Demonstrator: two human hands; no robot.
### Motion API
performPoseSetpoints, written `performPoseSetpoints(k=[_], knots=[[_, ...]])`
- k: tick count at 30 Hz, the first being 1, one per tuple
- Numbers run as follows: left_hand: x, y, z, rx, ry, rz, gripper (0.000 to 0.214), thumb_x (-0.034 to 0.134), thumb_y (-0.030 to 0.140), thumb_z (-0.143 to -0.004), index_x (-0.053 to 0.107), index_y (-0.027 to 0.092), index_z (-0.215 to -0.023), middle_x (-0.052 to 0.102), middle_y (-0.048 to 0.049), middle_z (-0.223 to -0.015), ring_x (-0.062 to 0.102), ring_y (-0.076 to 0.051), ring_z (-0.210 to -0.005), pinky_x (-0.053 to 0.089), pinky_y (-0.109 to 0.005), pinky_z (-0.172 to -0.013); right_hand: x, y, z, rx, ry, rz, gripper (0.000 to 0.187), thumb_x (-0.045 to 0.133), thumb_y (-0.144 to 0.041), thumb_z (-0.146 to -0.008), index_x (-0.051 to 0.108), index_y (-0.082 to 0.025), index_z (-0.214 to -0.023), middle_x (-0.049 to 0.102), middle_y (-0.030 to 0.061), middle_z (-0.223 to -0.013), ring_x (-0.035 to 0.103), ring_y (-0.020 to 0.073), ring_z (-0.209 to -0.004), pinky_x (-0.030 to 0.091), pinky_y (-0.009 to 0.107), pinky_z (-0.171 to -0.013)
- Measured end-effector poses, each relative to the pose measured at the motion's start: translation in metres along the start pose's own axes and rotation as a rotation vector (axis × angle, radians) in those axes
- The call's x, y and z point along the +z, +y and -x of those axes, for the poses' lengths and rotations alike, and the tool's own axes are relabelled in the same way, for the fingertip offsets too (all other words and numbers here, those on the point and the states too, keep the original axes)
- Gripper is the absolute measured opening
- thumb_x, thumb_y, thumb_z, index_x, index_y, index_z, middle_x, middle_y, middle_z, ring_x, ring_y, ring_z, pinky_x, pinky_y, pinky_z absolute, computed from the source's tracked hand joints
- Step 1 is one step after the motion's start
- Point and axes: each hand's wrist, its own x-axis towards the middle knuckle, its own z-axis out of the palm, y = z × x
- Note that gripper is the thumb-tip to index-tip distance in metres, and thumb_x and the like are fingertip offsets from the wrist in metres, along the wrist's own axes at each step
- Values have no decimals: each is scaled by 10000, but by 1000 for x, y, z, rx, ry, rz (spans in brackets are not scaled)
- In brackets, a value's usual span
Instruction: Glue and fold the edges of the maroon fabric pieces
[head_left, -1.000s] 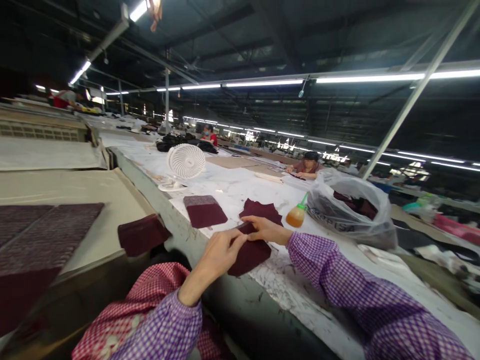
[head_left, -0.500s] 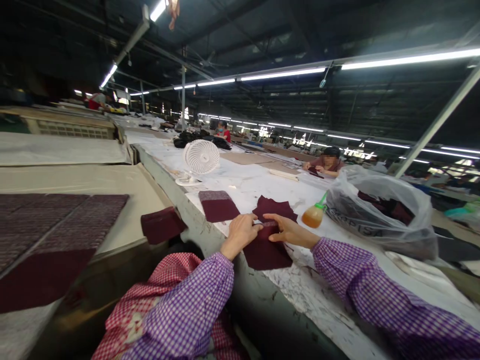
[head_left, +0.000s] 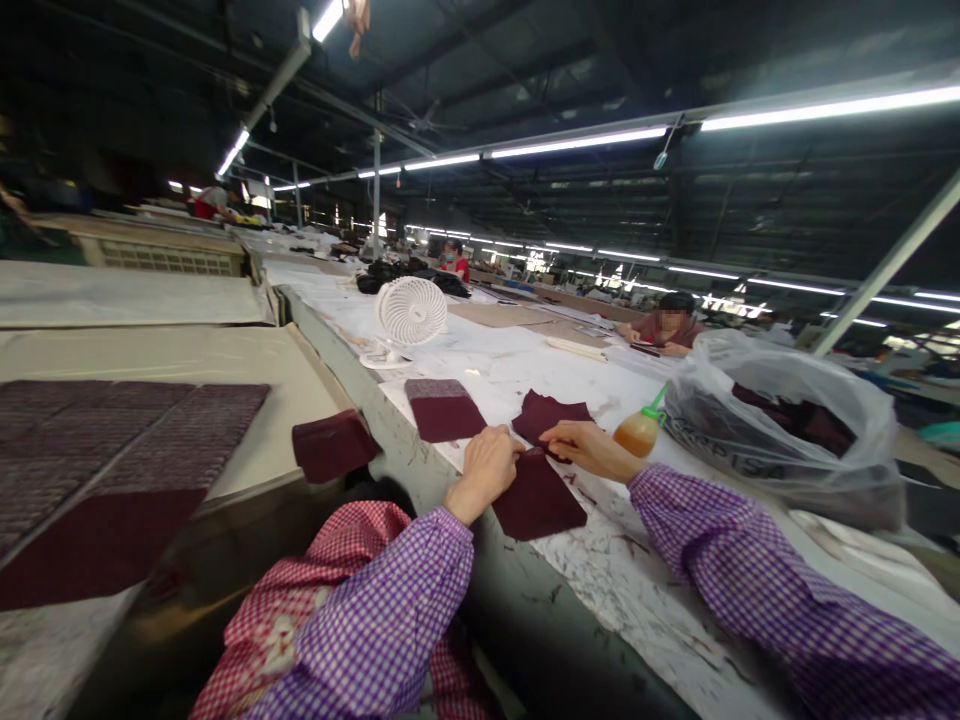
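Note:
A dark maroon fabric piece (head_left: 541,500) lies at the near edge of the white-topped table, one corner over the edge. My left hand (head_left: 486,470) is closed at its upper left edge, fingertips gripping the cloth there. Just to the right, my right hand (head_left: 592,449) has its fingers drawn together between that piece and a loose stack of maroon pieces (head_left: 553,412). What its fingertips pinch, if anything, is too small to make out. Left of the stack is a neater pile of maroon pieces with a greyish band (head_left: 445,410).
A white fan (head_left: 411,310) stands behind the pile. Right of my hands are an amber squeeze bottle (head_left: 636,434) and a clear plastic bag (head_left: 787,440) holding dark cloth. Maroon panels (head_left: 120,470) cover the left table. A co-worker (head_left: 667,325) leans over the far side.
My right hand has drawn its fingers together and shifted off the piece toward the stack. The greyish band at the piece's top no longer shows. The view has turned slightly left.

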Motion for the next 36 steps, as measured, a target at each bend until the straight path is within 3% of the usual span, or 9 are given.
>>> performPoseSetpoints(k=[14, 20, 25, 28, 31, 36], knots=[[1, -1, 3, 32, 24, 6, 290, 441, 178, -866, 704, 267, -950, 603, -51, -924, 526, -204, -882, 411, -297, -738, 2, -18, -5, -80, -16, 170, 146, 484, -193, -803, 625, -156, -811, 599, 34, -759, 517, 124, -629, 392, 245, -600], [12, -9, 1, 66, 30, 40, 312, 408, 165, -880, 691, 273, -957, 575, -49, -963, 486, -208, -893, 389, -315, -785, 9, -24, 3, -285, -53, 617, 297, 318, -181, -929, 607, -139, -874, 568, 82, -832, 497, 174, -790, 398, 289, -718], [21, -18, 0, 130, 20, 74, 347, 402, 161, -883, 635, 306, -1096, 539, -42, -1017, 458, -206, -948, 363, -324, -864, 7, -23, 11, -373, -129, 783, 266, 365, -134, -909, 596, -99, -1036, 573, 117, -944, 482, 205, -863, 412, 327, -769], [21, -18, 1, 130, 18, 66, 337, 405, 159, -873, 652, 298, -1056, 539, -47, -1014, 450, -221, -960, 367, -340, -863, -1, -23, 15, -314, -135, 769, 301, 382, -96, -882, 602, -125, -1085, 580, 106, -939, 500, 211, -870, 417, 353, -783], [17, -14, 2, 124, 20, 52, 340, 408, 144, -861, 662, 294, -1030, 541, -50, -1012, 453, -228, -958, 376, -346, -842, -4, -27, 16, -200, -38, 606, 340, 342, -62, -868, 620, -148, -1044, 578, 102, -1012, 522, 201, -925, 427, 349, -827], [7, -11, 6, 123, 32, 56, 314, 430, 141, -858, 687, 269, -986, 573, -60, -980, 474, -219, -930, 397, -324, -795, 16, -35, 16, -163, 10, 252, 338, 325, -155, -901, 594, -175, -1105, 579, 99, -1073, 534, 203, -970, 442, 344, -871]])
